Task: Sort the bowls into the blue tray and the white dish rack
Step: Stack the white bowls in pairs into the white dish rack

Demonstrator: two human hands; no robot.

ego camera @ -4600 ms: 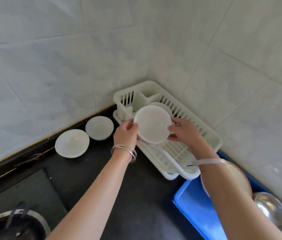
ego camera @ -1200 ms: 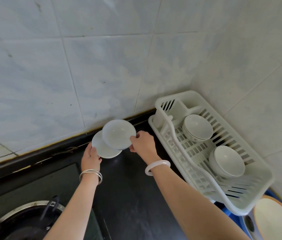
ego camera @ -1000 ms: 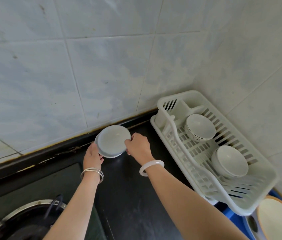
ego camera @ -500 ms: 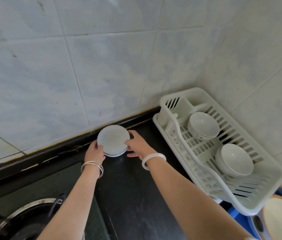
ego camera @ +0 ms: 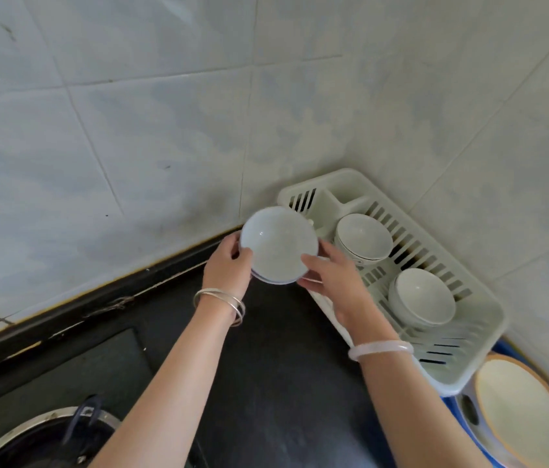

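- Inside dish rack [ego camera: 452, 383], far bowl [ego camera: 362, 236] and near bowl [ego camera: 421, 297] took the middle; the slotted floor at its near end lay open.
- Two tiled walls [ego camera: 165, 130] closed its back and right; the counter [ego camera: 283, 359] side was open.
- Held bowl stack [ego camera: 278, 244] blocked the far-left corner.

No writing, label, brand, number or sign can be read here. The stacked bowls [ego camera: 278, 244], the white dish rack [ego camera: 482, 319], the near bowl [ego camera: 421, 298] in it and the wall tiles [ego camera: 165, 146] show plain surfaces. The far bowl [ego camera: 362, 236] in the rack bears a thin dark line with small marks below its rim, too small to make out
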